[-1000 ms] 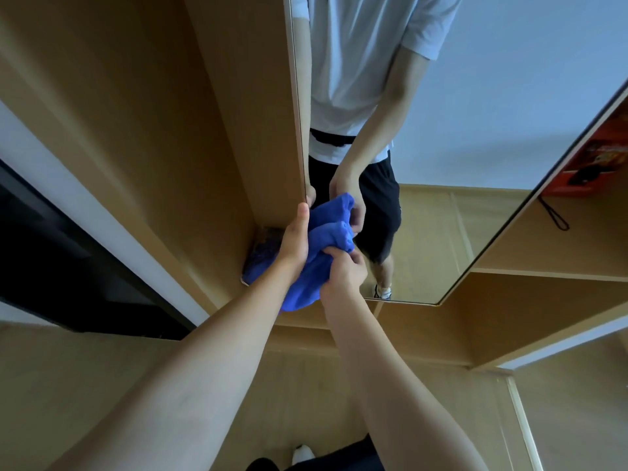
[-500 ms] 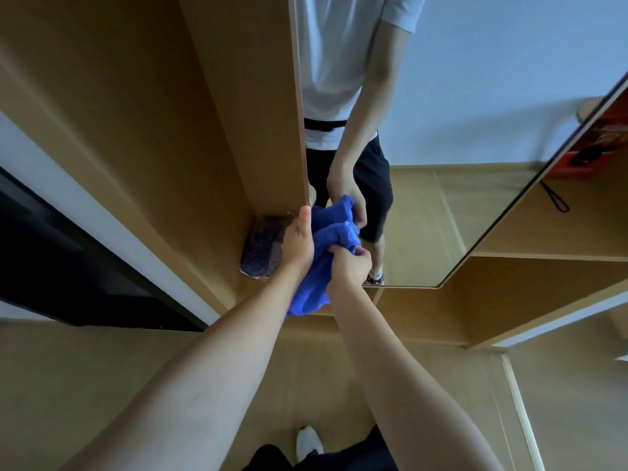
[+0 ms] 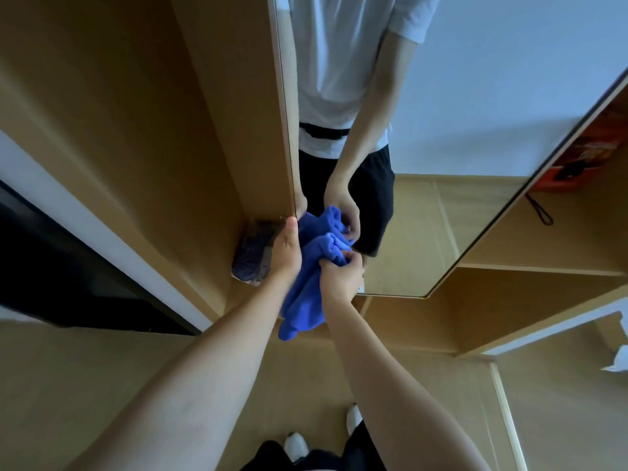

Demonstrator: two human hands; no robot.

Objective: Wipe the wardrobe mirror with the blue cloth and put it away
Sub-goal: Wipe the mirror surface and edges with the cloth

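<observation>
We hold the blue cloth (image 3: 307, 283) bunched between both hands, close to the lower left corner of the wardrobe mirror (image 3: 475, 96). Left hand (image 3: 285, 253): palm against the cloth's left side, thumb up along the mirror's edge; its fingers are hidden behind the cloth, so we cannot tell how tightly they curl. Right hand (image 3: 341, 280): fingers curled, pinching a fold at the cloth's upper part. The loose tail hangs down below both wrists, off the glass. A dark bundle (image 3: 253, 253) sits in the wardrobe corner just left of the left hand.

Judgement: we are gathering the cloth into a pad, either to wipe the bottom strip or to stow it; the frame does not settle which. To do this well we would fold the tail in so that one flat face meets the glass, press with the whole palm, and run overlapping passes right into the corner and along the frame
</observation>
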